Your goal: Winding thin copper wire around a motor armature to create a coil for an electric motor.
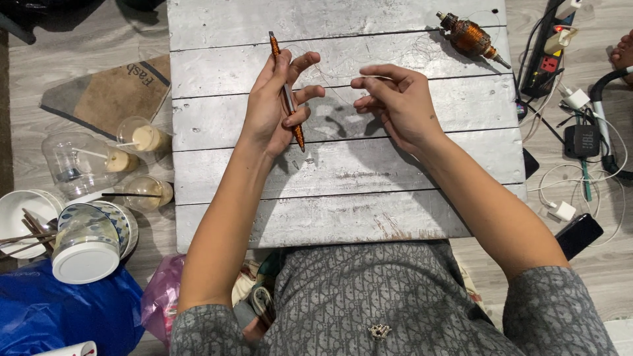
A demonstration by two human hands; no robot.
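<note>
Centre of frame: your left hand [277, 105] is gripping a thin orange-wound rod [286, 92] over the grey plank board [343, 211], fingers closed around it. Your right hand [395, 99] is hovering beside it — fingers loosely curled, empty — apparently drawing fine wire; the next move calls for steady tension.

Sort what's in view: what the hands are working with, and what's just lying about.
In hand:
left hand gripping a thin orange-wound rod
right hand, fingers pinched, near fine wire strands

Lying about:
motor armature
plastic cups
bowls
power strip
chargers
</note>
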